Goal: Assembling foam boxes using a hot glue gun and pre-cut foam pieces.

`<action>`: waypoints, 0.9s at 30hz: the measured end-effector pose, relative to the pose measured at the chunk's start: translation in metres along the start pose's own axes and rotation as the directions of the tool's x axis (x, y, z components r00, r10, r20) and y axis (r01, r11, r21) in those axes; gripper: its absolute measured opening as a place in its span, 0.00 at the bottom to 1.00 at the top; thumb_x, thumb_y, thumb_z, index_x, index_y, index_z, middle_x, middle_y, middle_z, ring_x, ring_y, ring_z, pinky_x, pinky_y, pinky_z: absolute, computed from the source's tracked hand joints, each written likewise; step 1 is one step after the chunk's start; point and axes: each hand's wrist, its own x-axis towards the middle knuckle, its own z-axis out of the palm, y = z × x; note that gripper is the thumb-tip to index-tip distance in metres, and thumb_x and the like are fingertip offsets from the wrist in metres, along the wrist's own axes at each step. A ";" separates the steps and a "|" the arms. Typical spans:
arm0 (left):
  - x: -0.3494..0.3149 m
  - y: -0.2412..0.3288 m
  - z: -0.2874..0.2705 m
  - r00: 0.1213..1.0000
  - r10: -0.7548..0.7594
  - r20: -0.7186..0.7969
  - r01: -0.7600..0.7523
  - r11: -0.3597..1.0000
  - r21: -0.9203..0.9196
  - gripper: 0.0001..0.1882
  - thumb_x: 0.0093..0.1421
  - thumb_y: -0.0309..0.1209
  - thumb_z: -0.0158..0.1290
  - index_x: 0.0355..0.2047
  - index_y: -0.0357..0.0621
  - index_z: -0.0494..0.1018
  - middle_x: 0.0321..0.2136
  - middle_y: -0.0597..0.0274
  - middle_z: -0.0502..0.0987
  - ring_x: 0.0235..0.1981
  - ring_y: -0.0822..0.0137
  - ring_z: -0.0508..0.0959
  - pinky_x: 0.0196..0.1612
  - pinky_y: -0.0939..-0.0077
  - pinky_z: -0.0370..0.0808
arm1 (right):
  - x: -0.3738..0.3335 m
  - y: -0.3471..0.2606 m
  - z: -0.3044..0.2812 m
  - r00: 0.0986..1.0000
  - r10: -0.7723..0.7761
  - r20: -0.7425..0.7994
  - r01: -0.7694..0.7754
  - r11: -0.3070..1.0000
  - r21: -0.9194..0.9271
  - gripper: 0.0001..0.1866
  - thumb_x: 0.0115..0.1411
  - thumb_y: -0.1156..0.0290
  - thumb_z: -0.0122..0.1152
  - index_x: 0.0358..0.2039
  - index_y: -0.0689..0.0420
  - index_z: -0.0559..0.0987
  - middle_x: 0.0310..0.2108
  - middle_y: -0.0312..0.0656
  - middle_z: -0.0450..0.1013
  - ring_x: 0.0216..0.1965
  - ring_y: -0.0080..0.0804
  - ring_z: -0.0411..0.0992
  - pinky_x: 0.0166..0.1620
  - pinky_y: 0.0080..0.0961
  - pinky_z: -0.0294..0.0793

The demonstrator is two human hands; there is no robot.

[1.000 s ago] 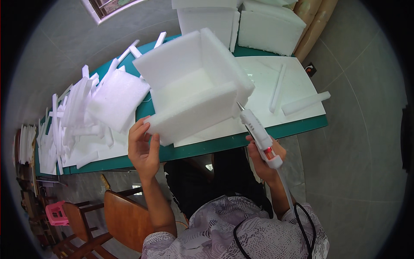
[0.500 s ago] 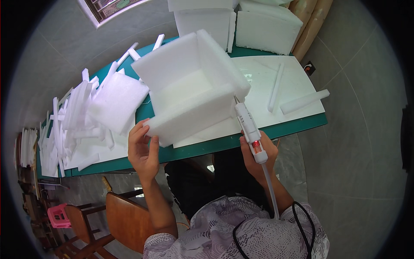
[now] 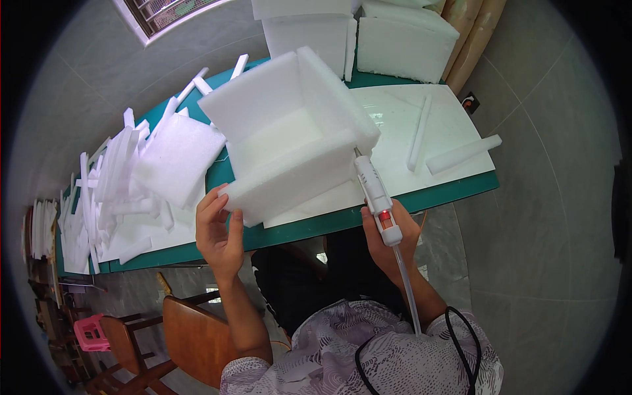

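A white foam box (image 3: 289, 171), open at the side facing up, rests tilted at the table's front edge. My left hand (image 3: 220, 227) grips the near left corner of its front wall between thumb and fingers. In my right hand (image 3: 395, 240) is a white glue gun (image 3: 375, 191) with a red part and a clear glue stick trailing from its back end. The nozzle touches or nearly touches the box's right corner, where the front wall meets the right wall. Some of my right fingers are hidden behind the glue gun.
A green table (image 3: 454, 190) carries a white board (image 3: 395, 112) with two foam strips (image 3: 464, 155). Foam offcuts (image 3: 118, 171) and a foam sheet (image 3: 179, 155) pile up at left. More foam blocks (image 3: 405, 49) stand at the back. Wooden chairs (image 3: 194, 339) are at lower left.
The glue gun and my right hand have shifted slightly left and toward me, with the nozzle still by the box's right corner. My left hand keeps its hold.
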 end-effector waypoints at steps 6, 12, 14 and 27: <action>0.000 0.000 0.001 1.000 0.007 0.001 -0.007 1.000 0.020 0.17 0.58 0.14 0.52 0.48 0.37 0.70 0.52 0.46 0.68 0.50 0.62 0.73 0.45 0.74 0.75 | -0.002 0.000 -0.004 1.000 -0.001 -0.005 0.001 1.000 0.023 0.09 0.54 0.76 0.65 0.32 0.65 0.74 0.25 0.49 0.73 0.24 0.45 0.75 0.28 0.30 0.74; -0.001 0.001 0.000 1.000 0.006 0.000 -0.006 0.999 0.034 0.17 0.58 0.14 0.52 0.48 0.37 0.70 0.53 0.46 0.68 0.49 0.63 0.73 0.43 0.76 0.74 | -0.001 0.001 -0.005 1.000 0.005 -0.008 -0.004 1.000 0.009 0.08 0.54 0.76 0.65 0.30 0.64 0.74 0.24 0.48 0.72 0.23 0.45 0.74 0.27 0.31 0.73; -0.002 0.000 0.000 1.000 0.010 0.000 -0.010 0.999 0.033 0.17 0.58 0.14 0.52 0.48 0.37 0.70 0.53 0.46 0.68 0.49 0.63 0.73 0.43 0.76 0.74 | -0.001 0.000 -0.006 1.000 0.006 -0.005 -0.006 1.000 0.015 0.08 0.54 0.75 0.65 0.30 0.64 0.74 0.23 0.48 0.72 0.23 0.45 0.74 0.27 0.30 0.72; -0.002 0.000 0.000 1.000 0.000 0.006 -0.001 1.000 0.013 0.17 0.58 0.14 0.52 0.48 0.37 0.70 0.53 0.45 0.68 0.51 0.61 0.73 0.47 0.73 0.73 | -0.004 0.017 -0.002 0.998 0.059 0.001 -0.059 0.997 0.058 0.12 0.55 0.73 0.65 0.23 0.62 0.70 0.17 0.46 0.68 0.18 0.41 0.70 0.22 0.30 0.67</action>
